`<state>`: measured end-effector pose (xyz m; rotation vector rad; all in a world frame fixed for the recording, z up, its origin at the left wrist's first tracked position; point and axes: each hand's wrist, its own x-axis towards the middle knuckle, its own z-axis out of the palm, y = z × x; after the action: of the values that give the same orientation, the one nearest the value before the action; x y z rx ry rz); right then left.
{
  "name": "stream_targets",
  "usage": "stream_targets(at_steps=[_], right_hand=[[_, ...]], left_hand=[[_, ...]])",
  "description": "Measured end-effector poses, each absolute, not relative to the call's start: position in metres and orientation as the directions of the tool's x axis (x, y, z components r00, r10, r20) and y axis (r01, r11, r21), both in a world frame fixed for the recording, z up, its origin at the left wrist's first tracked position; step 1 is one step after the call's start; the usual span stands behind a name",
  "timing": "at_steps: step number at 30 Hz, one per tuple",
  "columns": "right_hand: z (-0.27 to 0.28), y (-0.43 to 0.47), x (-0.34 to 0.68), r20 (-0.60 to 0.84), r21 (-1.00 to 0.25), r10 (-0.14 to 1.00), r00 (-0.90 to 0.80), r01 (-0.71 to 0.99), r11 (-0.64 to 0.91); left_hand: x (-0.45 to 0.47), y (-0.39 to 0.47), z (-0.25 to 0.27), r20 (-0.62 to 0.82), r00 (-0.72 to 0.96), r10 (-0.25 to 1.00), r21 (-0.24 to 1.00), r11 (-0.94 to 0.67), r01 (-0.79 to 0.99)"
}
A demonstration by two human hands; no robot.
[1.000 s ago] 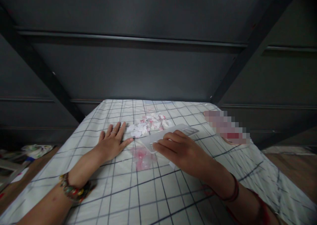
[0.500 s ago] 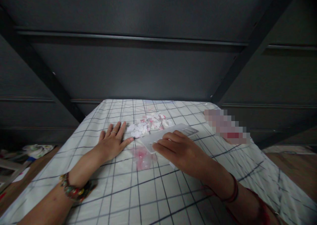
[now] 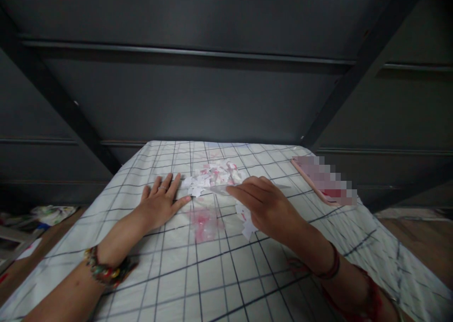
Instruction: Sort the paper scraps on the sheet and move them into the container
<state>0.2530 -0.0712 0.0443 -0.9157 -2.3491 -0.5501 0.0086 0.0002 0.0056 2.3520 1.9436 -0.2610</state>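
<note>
My left hand (image 3: 160,203) lies flat on the grid-patterned cloth, fingers spread, its thumb near a small clear bag with pink in it (image 3: 204,224). My right hand (image 3: 265,206) grips a thin translucent plastic tray (image 3: 218,189), seen almost edge-on and partly hidden by the fingers. Just beyond the tray is a loose heap of torn white and pink paper scraps (image 3: 215,173). More paper scraps (image 3: 248,225) lie on the cloth under and beside my right hand.
A pink-edged phone (image 3: 313,185) with a pixelated face lies at the right. The white cloth with dark grid lines (image 3: 170,270) covers the tabletop. Dark panels (image 3: 201,100) stand upright behind it. Assorted items (image 3: 53,216) are at the lower left, beyond the table edge.
My right hand has tilted the tray from showing its broad face to nearly edge-on, uncovering the paper scraps by the hand. My left hand stays in place.
</note>
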Motion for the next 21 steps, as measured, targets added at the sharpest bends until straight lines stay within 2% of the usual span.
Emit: stream_targets(at_steps=[8, 13, 21], right_hand=[[0.0545, -0.0761, 0.2601, 0.568, 0.308, 0.414, -0.711, 0.651, 0.694], [0.0513, -0.0762, 0.2544, 0.604, 0.293, 0.404, -0.687, 0.663, 0.689], [0.0490, -0.0746, 0.2549, 0.549, 0.189, 0.437, -0.712, 0.616, 0.765]], left_hand=[[0.0059, 0.0012, 0.0012, -0.155, 0.201, 0.967, -0.034, -0.208, 0.977], [0.0056, 0.0003, 0.0022, -0.141, 0.219, 0.966, -0.026, -0.225, 0.974], [0.0063, 0.0005, 0.0025, -0.151, 0.211, 0.966, -0.023, -0.217, 0.976]])
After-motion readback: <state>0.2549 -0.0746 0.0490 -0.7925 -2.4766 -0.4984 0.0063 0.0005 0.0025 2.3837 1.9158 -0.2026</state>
